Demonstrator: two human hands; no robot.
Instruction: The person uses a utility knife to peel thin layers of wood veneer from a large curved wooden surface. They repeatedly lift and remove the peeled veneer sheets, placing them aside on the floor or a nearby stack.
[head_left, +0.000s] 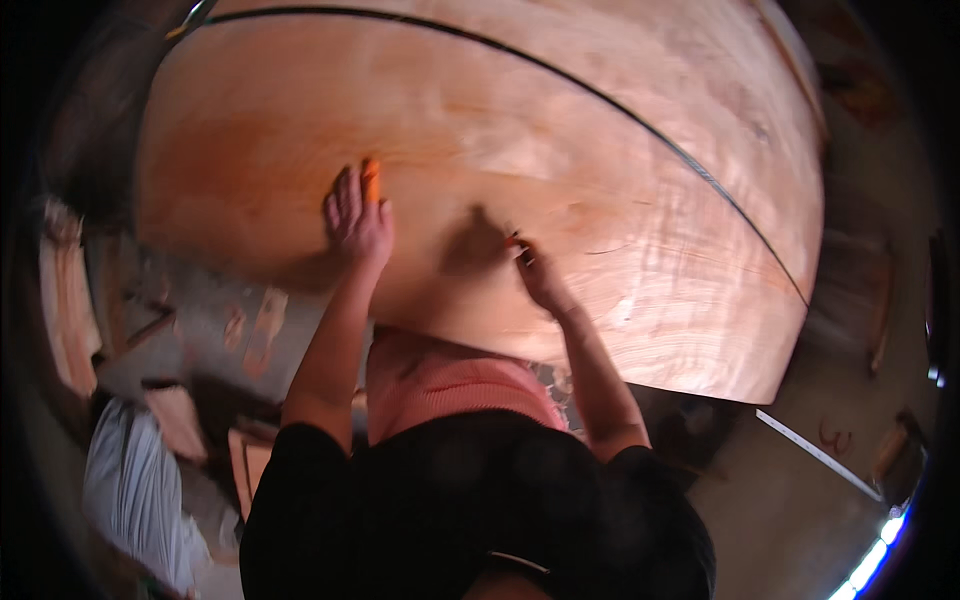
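Before me spreads a large, pale wooden panel (465, 90) with visible grain, its outline bent by the lens. My left hand (364, 221) lies flat on it, fingers pointing away from me. An orange piece (371, 180) shows at the index finger; whether it is a finger cover or a separate thing is not clear. My right hand (538, 270) is curled low over the panel, to the right of my left hand. Its fingers grip a small tool (516, 241) with a reddish-orange part; blur and the fingers hide its kind. A dark shadow falls beside it.
A black strap or cord (555, 69) arcs across the panel's far part. On the floor lie wood offcuts (67, 300) at left and a white strip (817, 454) at right. Grey cloth (135, 495) is at lower left. Pink ribbed fabric (465, 390) is at my waist.
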